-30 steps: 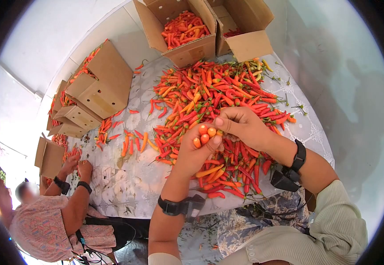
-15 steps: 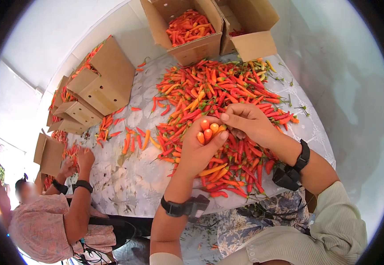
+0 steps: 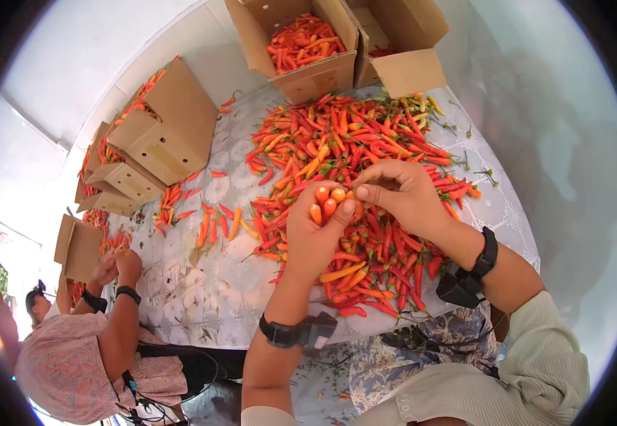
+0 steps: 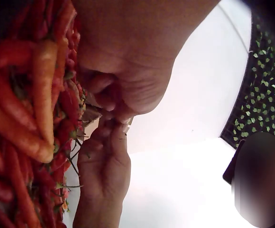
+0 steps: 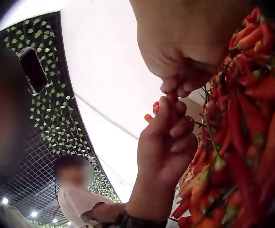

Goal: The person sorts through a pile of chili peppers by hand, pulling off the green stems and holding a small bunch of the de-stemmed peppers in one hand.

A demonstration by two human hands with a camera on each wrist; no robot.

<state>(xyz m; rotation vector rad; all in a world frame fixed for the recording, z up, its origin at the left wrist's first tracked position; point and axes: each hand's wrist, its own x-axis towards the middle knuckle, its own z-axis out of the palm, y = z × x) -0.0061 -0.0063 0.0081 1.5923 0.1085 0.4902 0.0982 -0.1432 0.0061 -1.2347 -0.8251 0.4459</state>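
In the head view my left hand (image 3: 312, 238) holds a small bunch of red and orange chili peppers (image 3: 329, 207), their blunt ends poking up between thumb and fingers. Close beside it, my right hand (image 3: 408, 199) pinches at a chili at the bunch's right edge with thumb and fingertips. From the right wrist view, a red chili (image 5: 172, 96) shows between the two hands' fingertips. The fingertips of both hands also meet in the left wrist view. Under the hands spreads a large heap of chilies (image 3: 308, 153), many with green stems.
Cardboard boxes of chilies stand at the back, one heaped full (image 3: 315, 82) beside another box (image 3: 411, 71). More boxes (image 3: 159, 142) line the left side. Another person (image 3: 95, 348) works at the left table edge. Loose stems (image 3: 489, 176) lie on the patterned tablecloth (image 3: 180, 284).
My right hand has arched a little higher, its thumb and fingers staying by the bunch. The bunch in my left hand has tilted slightly. The other person's hands have shifted.
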